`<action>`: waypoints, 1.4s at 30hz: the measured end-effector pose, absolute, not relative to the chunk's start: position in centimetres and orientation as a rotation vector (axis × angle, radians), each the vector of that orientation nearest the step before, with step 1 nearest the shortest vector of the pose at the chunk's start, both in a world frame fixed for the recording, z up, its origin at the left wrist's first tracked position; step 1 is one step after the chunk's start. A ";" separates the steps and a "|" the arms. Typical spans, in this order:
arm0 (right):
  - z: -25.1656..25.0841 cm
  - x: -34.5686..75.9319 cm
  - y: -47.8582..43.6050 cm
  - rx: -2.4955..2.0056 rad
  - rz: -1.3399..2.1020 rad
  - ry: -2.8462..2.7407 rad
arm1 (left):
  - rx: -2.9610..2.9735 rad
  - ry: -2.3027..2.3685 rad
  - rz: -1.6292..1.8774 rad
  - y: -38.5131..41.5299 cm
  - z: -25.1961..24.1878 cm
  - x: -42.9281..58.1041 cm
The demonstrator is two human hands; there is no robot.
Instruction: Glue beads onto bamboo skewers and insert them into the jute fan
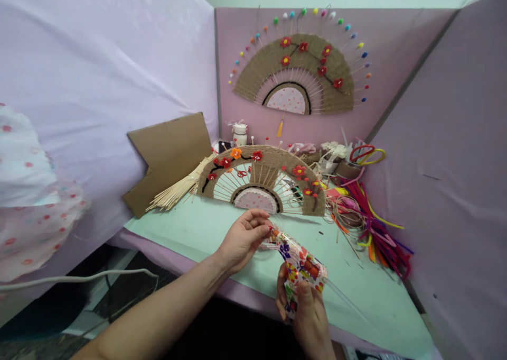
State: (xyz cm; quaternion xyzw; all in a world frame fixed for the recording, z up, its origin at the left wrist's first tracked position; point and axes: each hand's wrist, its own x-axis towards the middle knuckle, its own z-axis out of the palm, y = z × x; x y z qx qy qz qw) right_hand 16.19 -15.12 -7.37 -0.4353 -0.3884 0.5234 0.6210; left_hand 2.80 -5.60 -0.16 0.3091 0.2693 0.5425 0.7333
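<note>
A flower-patterned hot glue gun (304, 259) is gripped by its handle in my right hand (309, 310), its nozzle pointing up and left. A clear glue stick (350, 299) sticks out of its back end. My left hand (244, 238) has its fingertips pinched together right at the nozzle. A tiny red bit shows there, too small to name. Just beyond my hands, a twine-covered fan (265, 154) with red and orange flowers stands on the pale green table (233, 230).
A larger fan (257, 69) ringed with coloured balls hangs on the back wall. Thin sticks (180, 185) and cut cardboard (174, 143) lie at left. Pipe cleaners (380, 238), twine (344, 212) and a cup of scissors (362, 156) crowd the right. A white jar (240, 134) stands behind.
</note>
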 end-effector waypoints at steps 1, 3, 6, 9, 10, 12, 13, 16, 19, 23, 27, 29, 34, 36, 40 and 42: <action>-7.6 16.2 -15.1 -0.986 1.212 -0.907 | 0.683 0.595 1.193 -5.6 -0.2 2.8; -8.0 16.4 -15.1 -0.969 1.226 -0.928 | 0.686 0.597 1.195 -5.6 -0.2 2.8; -8.4 16.5 -15.1 -0.971 1.232 -0.927 | 0.683 0.599 1.191 -5.6 -0.2 2.8; -8.3 16.5 -15.1 -0.959 1.235 -0.932 | 0.677 0.599 1.191 -5.6 -0.2 2.7; -8.2 16.4 -15.1 -0.957 1.231 -0.935 | 0.676 0.598 1.193 -5.7 -0.2 2.7; -8.0 16.4 -15.1 -0.959 1.212 -0.939 | 0.673 0.599 1.193 -5.7 -0.2 2.7; -7.9 16.4 -15.1 -0.962 1.206 -0.945 | 0.673 0.599 1.191 -5.7 -0.3 2.7; -7.7 16.4 -15.0 -0.968 1.211 -0.963 | 0.675 0.591 1.194 -5.7 -0.3 2.7; -7.7 16.4 -15.0 -0.957 1.232 -0.979 | 0.674 0.583 1.196 -5.7 -0.3 2.7; -7.9 16.4 -15.0 -0.937 1.238 -0.973 | 0.679 0.599 1.192 -5.7 -0.4 2.7; -8.1 16.5 -15.0 -0.920 1.225 -0.966 | 0.682 0.602 1.192 -5.7 -0.4 2.7; -8.2 16.5 -15.0 -0.906 1.223 -0.966 | 0.677 0.599 1.193 -5.7 -0.3 2.7; -7.9 16.4 -15.1 -0.941 1.241 -0.952 | 0.652 0.593 1.200 -5.5 -0.3 2.7; -7.5 16.2 -15.2 -0.958 1.257 -0.949 | 0.647 0.597 1.205 -5.4 -0.4 2.7; -6.4 15.9 -15.6 -1.011 1.289 -0.904 | 0.656 0.599 1.222 -5.3 -0.5 2.7; -6.0 15.9 -15.8 -1.025 1.280 -0.889 | 0.648 0.606 1.221 -5.3 -0.5 2.7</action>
